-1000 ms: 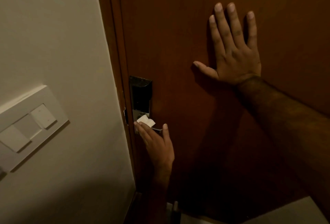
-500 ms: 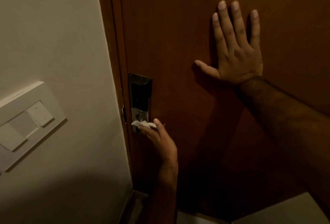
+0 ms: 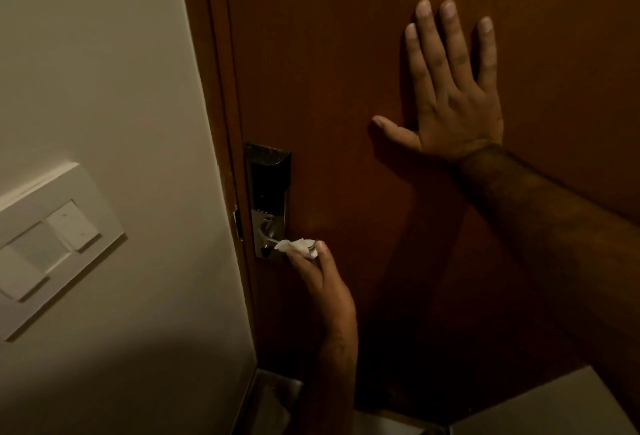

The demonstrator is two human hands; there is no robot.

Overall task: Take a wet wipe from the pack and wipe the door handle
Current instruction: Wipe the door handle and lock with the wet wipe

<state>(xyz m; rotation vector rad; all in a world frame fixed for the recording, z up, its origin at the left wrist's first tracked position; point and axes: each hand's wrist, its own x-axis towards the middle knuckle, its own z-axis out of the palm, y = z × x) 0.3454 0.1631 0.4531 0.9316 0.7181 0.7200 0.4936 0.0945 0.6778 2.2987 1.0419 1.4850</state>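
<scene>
A dark brown wooden door (image 3: 346, 71) fills the middle and right of the head view. On its left edge sits a black and silver lock plate (image 3: 268, 185) with the metal door handle (image 3: 268, 232) at its lower end. My left hand (image 3: 320, 278) reaches up from below and is shut on a crumpled white wet wipe (image 3: 298, 247), pressed against the handle. The lever itself is mostly hidden by the wipe and fingers. My right hand (image 3: 450, 95) lies flat on the door, fingers spread, up and to the right of the lock. No wipe pack is in view.
A cream wall (image 3: 104, 71) stands left of the door frame (image 3: 214, 88), carrying a white switch panel (image 3: 52, 237). A pale flat surface (image 3: 554, 407) shows at the bottom right, and a strip of floor (image 3: 273, 400) lies below the door.
My left hand has shifted the wipe along the handle, from bunched above the fingers to held at the handle's outer end. My right hand has stayed flat on the door.
</scene>
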